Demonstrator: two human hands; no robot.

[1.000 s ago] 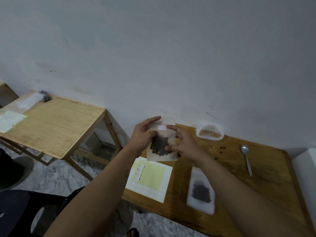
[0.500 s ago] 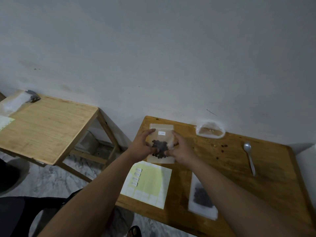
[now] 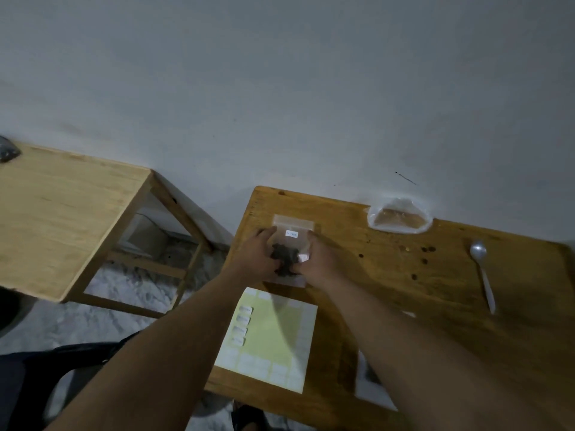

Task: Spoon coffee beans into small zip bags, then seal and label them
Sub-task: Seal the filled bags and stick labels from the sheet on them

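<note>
Currently, step: a filled, labelled zip bag [image 3: 294, 241] is being laid flat at the far left of the darker table [image 3: 389, 306]; sealing and labelling look done for this one.
Bag position: on the tabletop near the wall, between both hands, its sticker [image 3: 291, 233] facing up and the coffee beans [image 3: 284, 256] bunched in the lower half.
Left hand [image 3: 256, 259]: fingers curled against the bag's left edge and lower corner, in contact with it.
Right hand [image 3: 317, 262]: fingers closed on the bag's right edge, thumb near the beans; together the hands hold the bag rather than hang open.
Arm pose: both forearms reach forward and converge on the bag, wrists low to the table.
Handling (judged): thin, soft, slippery film; light; beans shift and lump. Best taken by the side edges or the stiff zip strip, not the belly.
Nearby: label sheet [image 3: 270, 337] just beside the arms; spoon [image 3: 482, 275] and open bean bag [image 3: 399, 216] well apart to the right; loose beans [image 3: 427, 249] scattered between.
Risk (judged): seal popping if pressed over the lump.
</note>
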